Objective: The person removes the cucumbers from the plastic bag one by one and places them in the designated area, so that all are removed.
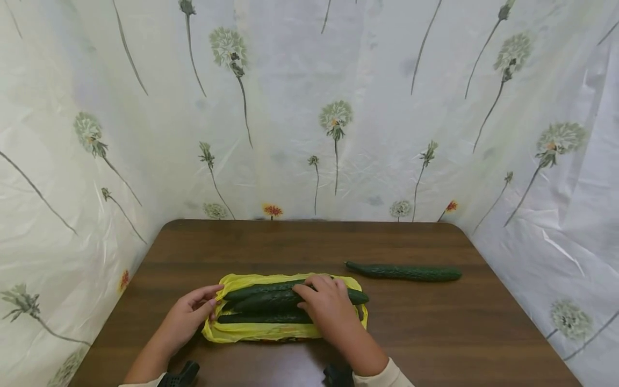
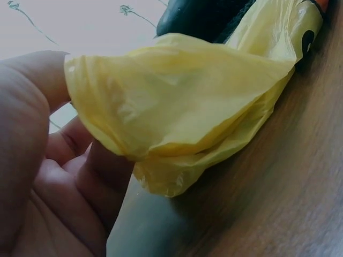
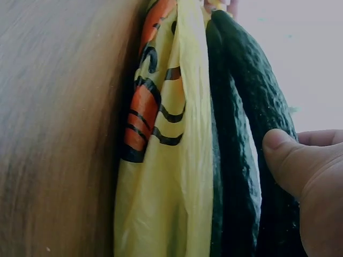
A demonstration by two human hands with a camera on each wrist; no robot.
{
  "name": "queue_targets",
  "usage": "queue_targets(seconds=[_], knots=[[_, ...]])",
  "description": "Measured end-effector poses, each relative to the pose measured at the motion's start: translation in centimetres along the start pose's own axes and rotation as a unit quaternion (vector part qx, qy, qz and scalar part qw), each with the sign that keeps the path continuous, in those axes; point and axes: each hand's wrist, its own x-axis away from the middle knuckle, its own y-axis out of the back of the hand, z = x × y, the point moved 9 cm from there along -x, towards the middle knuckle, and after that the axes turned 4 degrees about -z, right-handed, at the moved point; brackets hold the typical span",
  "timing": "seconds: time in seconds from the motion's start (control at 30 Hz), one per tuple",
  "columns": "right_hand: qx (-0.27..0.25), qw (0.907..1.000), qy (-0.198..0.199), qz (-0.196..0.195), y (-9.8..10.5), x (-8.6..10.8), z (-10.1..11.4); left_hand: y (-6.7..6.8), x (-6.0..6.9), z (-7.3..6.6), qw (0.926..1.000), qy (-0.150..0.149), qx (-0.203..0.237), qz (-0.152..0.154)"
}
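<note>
A yellow plastic bag (image 1: 246, 333) lies spread on the table with several dark green cucumbers (image 1: 263, 303) side by side in it. At its left end my left hand (image 1: 184, 317) holds the bag's edge between thumb and fingers; the left wrist view shows the thin yellow film (image 2: 177, 96) stretched out from that hand (image 2: 64, 155). Over the right part of the cucumbers, my right hand (image 1: 331, 309) grips one of them. In the right wrist view its thumb lies on the near side of that bumpy cucumber (image 3: 260, 80), while the other fingers are mostly hidden behind it.
Another cucumber (image 1: 406, 272) lies on the brown wooden table (image 1: 435, 328), to the right of the bag and farther back. A pale sheet with a dandelion print (image 1: 290, 107) hangs behind the table and along both sides.
</note>
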Motion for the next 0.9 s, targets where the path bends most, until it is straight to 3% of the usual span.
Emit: queue_targets(seconds=[0.23, 0.53, 0.9], knots=[[0.000, 0.9999, -0.013, 0.004, 0.7, 0.2, -0.9, -0.1, 0.0, 0.0, 1.0000, 0.008, 0.002, -0.001], [-0.001, 0.9991, -0.043, 0.001, 1.6, 1.0, -2.6, -0.2, 0.1, -0.5, 1.0000, -0.004, 0.006, -0.002], [0.011, 0.9982, -0.058, -0.011, 2.6, 1.3, -5.0, 0.0, 0.1, -0.1, 1.0000, 0.006, 0.000, -0.004]])
